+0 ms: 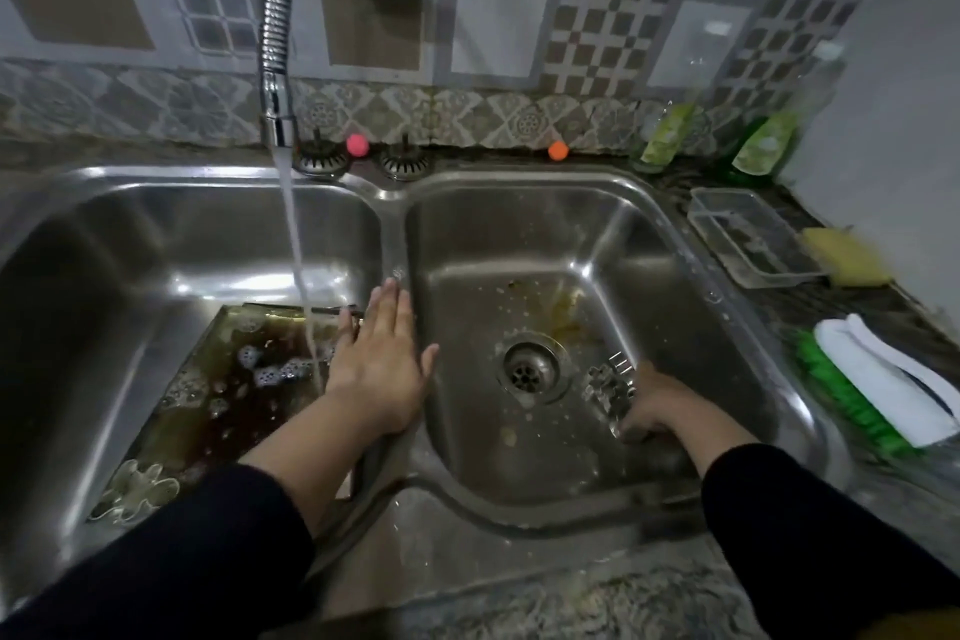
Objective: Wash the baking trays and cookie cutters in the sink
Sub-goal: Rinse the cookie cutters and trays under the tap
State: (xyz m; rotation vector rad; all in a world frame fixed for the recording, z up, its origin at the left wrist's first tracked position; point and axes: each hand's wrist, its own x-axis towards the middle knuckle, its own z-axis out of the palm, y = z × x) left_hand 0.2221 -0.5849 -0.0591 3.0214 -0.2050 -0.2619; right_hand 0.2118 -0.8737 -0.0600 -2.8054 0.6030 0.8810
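A: Sink point(597, 182)'s left basin: tray point(218, 379) soaking under the tap stream, left hand point(382, 359) flat and empty on the divider. Overflow risk if the tap's left running?

B: Maybe. Right of the drain point(530, 369), right hand point(652, 408) grips wet cutters point(608, 385); could slip. Bottle point(766, 143) labels unreadable.

A home kitchen — a double-bowl stainless steel sink point(613, 234) is set into a speckled stone counter point(597, 598), with a flexible metal faucet point(275, 31) running water into the left bowl. Patterned tiles point(498, 31) cover the wall behind. Beside the sink stand two green dish-soap bottles point(763, 140), a clear plastic container point(748, 234), a yellow sponge point(847, 257) and a green scrub brush point(852, 400) — ordinary household washing-up things.
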